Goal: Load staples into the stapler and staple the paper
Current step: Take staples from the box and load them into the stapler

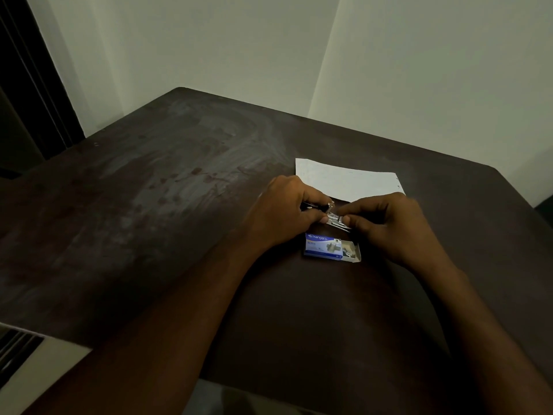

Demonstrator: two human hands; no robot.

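My left hand (pixel 284 211) grips a small dark stapler (pixel 317 206), most of it hidden under the fingers, with its metal staple channel (pixel 336 220) sticking out to the right. My right hand (pixel 389 223) pinches at that metal channel with thumb and forefinger; whether a staple strip is between the fingertips I cannot tell. Just in front of both hands lies a blue staple box (pixel 324 247) with its inner tray (pixel 350 251) slid out to the right. A white sheet of paper (pixel 347 181) lies flat behind the hands.
Everything sits on a dark brown table (pixel 179 205) pushed into a corner of pale walls (pixel 269 40). The table's near edge runs under my forearms. A dark door frame (pixel 27 85) stands at the far left.
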